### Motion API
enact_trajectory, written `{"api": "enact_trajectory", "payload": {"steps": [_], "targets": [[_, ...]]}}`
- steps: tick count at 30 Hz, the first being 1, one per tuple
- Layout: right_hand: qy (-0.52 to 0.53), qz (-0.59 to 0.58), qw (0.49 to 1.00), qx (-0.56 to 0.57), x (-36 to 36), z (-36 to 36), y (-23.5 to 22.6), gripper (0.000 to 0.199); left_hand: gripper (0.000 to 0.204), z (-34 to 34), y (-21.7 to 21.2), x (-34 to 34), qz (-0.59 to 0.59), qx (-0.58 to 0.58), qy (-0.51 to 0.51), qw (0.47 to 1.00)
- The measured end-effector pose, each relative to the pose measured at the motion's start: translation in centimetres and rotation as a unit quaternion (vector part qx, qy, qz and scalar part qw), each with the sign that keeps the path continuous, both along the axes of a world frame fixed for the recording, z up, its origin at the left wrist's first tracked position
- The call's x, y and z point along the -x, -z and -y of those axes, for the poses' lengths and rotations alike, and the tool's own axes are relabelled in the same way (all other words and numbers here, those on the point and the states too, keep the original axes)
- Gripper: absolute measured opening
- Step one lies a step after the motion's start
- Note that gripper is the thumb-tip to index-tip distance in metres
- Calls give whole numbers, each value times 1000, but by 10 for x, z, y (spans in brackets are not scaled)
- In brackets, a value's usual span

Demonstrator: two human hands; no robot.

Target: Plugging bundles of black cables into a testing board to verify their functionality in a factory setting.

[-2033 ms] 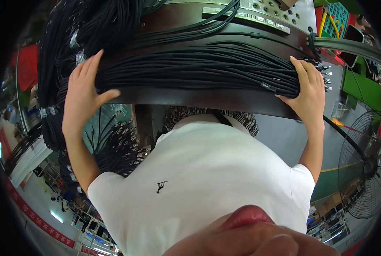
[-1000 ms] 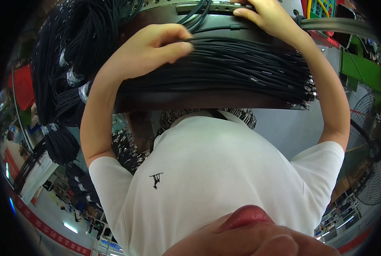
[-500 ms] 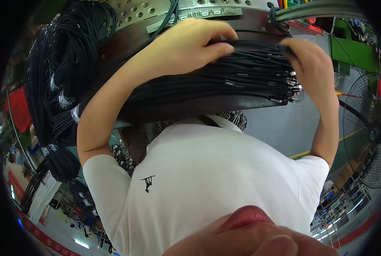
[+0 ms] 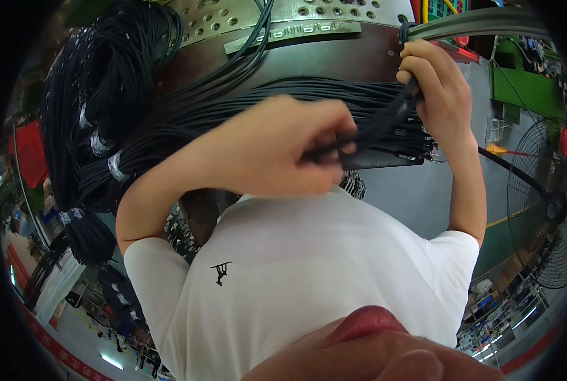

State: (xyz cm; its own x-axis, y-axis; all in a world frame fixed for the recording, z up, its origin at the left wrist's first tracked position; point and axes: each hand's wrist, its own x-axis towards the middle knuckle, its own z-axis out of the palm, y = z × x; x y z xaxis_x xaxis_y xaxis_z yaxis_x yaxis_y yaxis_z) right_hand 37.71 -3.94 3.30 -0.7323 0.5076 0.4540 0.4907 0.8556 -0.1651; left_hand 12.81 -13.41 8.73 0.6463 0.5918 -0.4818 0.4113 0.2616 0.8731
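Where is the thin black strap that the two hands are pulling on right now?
In the head view the black strap runs diagonally right of centre, from the left hand up to the right hand, across the bundle of black cables.

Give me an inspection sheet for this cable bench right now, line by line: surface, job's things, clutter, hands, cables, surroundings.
Surface: perforated metal panel above a dark brown board edge.
Job's things: thick black cable bundle laid across the board; a few black strands pulled out from it.
Clutter: nothing seen.
Hands: left hand pinches the strands at one end; right hand grips them higher up.
Cables: taped black hanks hang at the left; loose wires run over the panel.
Surroundings: standing fan at right, green frame, grey floor.
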Motion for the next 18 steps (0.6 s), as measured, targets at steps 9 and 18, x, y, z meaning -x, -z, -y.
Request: {"api": "enact_trajectory", "payload": {"steps": [9,18], "targets": [[-121,-24,992,-1,87,-26,23,32,36,66,60,-24,277,160,-455,831],[-152,20,975,161,83,-18,28,28,33,73,76,-19,284,76,-507,810]]}}
